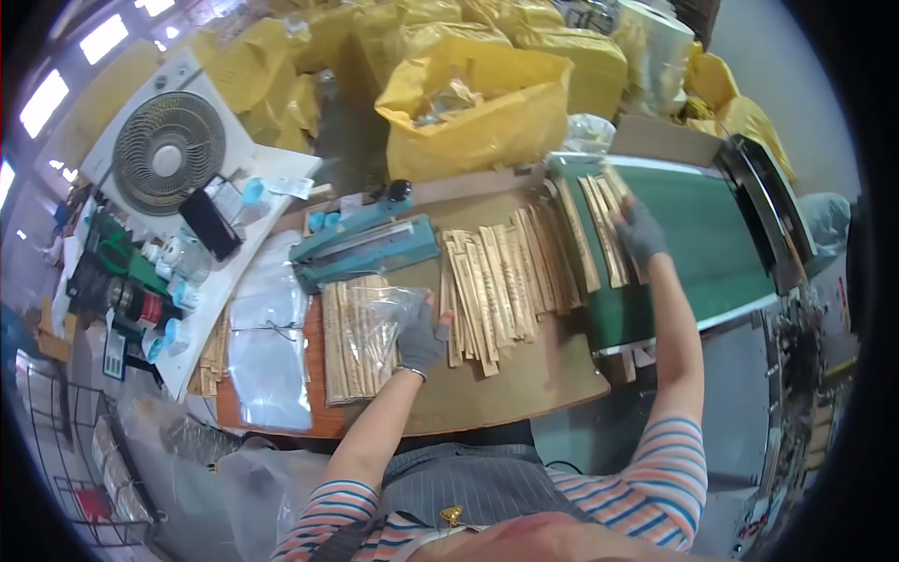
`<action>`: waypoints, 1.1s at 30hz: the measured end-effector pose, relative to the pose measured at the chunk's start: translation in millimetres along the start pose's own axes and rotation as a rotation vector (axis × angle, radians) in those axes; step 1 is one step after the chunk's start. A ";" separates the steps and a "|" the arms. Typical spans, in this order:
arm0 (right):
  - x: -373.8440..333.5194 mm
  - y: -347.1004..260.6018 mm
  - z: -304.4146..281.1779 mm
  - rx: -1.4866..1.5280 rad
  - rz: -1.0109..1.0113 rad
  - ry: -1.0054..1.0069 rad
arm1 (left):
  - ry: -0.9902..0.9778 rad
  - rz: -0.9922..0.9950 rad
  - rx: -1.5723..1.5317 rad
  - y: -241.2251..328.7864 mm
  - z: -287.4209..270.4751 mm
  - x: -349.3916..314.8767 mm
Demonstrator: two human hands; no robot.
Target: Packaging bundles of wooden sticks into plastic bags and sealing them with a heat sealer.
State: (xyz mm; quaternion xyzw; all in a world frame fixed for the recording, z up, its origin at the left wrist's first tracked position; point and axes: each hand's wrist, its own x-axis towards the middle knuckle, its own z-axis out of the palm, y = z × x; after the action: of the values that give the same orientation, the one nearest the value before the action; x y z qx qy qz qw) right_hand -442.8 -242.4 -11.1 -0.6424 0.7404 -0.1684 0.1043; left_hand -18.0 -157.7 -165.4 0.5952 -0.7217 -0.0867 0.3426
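Long, slim paper-wrapped packets, tan with print, lie on the table and belt. My left hand (421, 342), in a grey glove with bare fingertips, lies against the end of a clear plastic bag (389, 307). The bag covers part of a neat bundle of packets (346, 351). Its thumb stands apart from the fingers. My right hand (642, 234), gloved alike, reaches over the green belt (707, 225) with fingers curled on paper-wrapped packets (611, 178). Between the hands, a row of packets (487, 290) leans in loose, slanted groups.
A teal sealing device (365, 251) stands behind the bundle. Flat clear bags (269, 347) are stacked at left. A white side table (211, 328) carries a fan (169, 150), phone (210, 223) and jars. An open yellow sack (478, 117) stands beyond; a black machine frame (763, 206) edges the right.
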 end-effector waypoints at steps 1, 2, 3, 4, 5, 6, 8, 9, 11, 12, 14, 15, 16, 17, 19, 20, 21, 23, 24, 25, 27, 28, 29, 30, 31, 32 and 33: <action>-15.5 -26.7 17.6 -0.076 -0.016 0.030 | -0.084 -0.084 -0.102 8.0 -1.2 0.4; -20.2 -53.9 35.0 -0.153 -0.047 0.051 | -0.066 -0.092 -0.082 14.8 -2.6 3.7; -25.9 -92.5 35.4 -0.165 -0.106 -0.090 | -0.090 -0.244 -0.136 22.1 -5.6 10.0; -33.1 -124.7 32.5 -0.184 -0.162 -0.232 | -0.114 -0.394 -0.198 31.9 -10.3 18.0; -31.7 -138.9 51.3 -0.094 -0.186 -0.162 | -0.181 -0.553 -0.205 54.9 -25.2 33.2; -27.8 -143.6 78.8 -0.012 -0.200 -0.093 | -0.176 -0.556 -0.208 55.0 -14.4 44.4; 5.8 -118.6 134.0 -0.080 -0.065 0.039 | -0.118 -0.544 -0.491 40.1 23.8 58.2; 20.3 -99.1 147.9 0.207 0.240 -0.018 | -0.128 -0.539 -0.493 28.6 39.6 62.3; 22.8 -101.5 153.9 0.494 0.531 -0.084 | -0.187 -0.422 -0.458 3.1 63.6 69.2; 7.1 -125.6 146.5 0.343 0.403 -0.044 | -0.186 -0.431 -0.457 -8.5 62.3 70.8; -14.3 -165.7 144.1 0.339 0.134 -0.273 | -0.358 -0.139 -0.404 -25.5 52.9 64.8; -30.1 -180.7 157.1 0.328 0.045 -0.252 | -0.494 -0.486 -0.938 19.5 16.1 70.5; -26.2 -169.8 195.6 0.392 0.049 -0.356 | -0.291 -0.716 -0.682 50.1 -3.1 72.2; -44.6 -180.9 193.7 0.808 0.129 -0.531 | -0.330 -0.671 -0.460 36.2 -10.8 73.0; -78.7 -193.4 193.2 1.225 0.184 -0.656 | -0.373 -0.621 -0.383 -5.5 -5.8 59.2; -94.5 -198.9 190.4 1.658 0.236 -0.732 | -0.352 -0.627 -0.530 -23.3 3.9 45.2; -108.1 -205.3 182.0 1.657 0.315 -0.701 | -0.355 -0.668 -0.875 -27.2 3.9 31.6; -119.9 -208.9 172.1 1.579 0.042 -0.382 | -0.190 -0.281 -0.345 55.6 -84.7 39.3; -127.2 -223.3 149.3 1.544 -0.034 -0.333 | -0.222 -0.315 -0.757 87.6 -129.9 39.9; -136.4 -239.9 120.5 1.500 -0.122 -0.298 | -0.125 -0.276 -1.275 64.8 -109.9 31.6; -151.7 -251.0 75.0 1.589 -0.342 -0.384 | -0.166 -0.093 -1.260 71.1 -134.2 29.5; -155.1 -246.9 70.9 1.586 -0.319 -0.396 | -0.169 -0.117 -1.266 73.4 -144.4 23.7; -154.2 -238.8 67.9 1.507 -0.434 -0.442 | -0.237 -0.074 -1.247 74.1 -152.1 19.9; -157.9 -233.6 67.3 1.424 -0.549 -0.488 | -0.302 -0.029 -1.227 72.8 -157.1 12.7; -167.7 -232.3 69.6 1.421 -0.539 -0.499 | -0.376 -0.037 -1.243 69.9 -159.2 2.8; -177.5 -232.9 72.3 1.398 -0.592 -0.443 | -0.367 -0.043 -1.247 68.1 -158.3 -5.5; -187.4 -234.4 74.2 1.374 -0.645 -0.387 | -0.401 -0.005 -1.126 65.7 -155.5 -14.6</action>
State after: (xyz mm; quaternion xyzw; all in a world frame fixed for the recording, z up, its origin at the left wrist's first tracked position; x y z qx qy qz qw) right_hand -171.9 -93.8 -1.2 -0.6351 0.2153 -0.4959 0.5516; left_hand 23.3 -82.2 -19.4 0.2960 -0.6139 -0.5672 0.4623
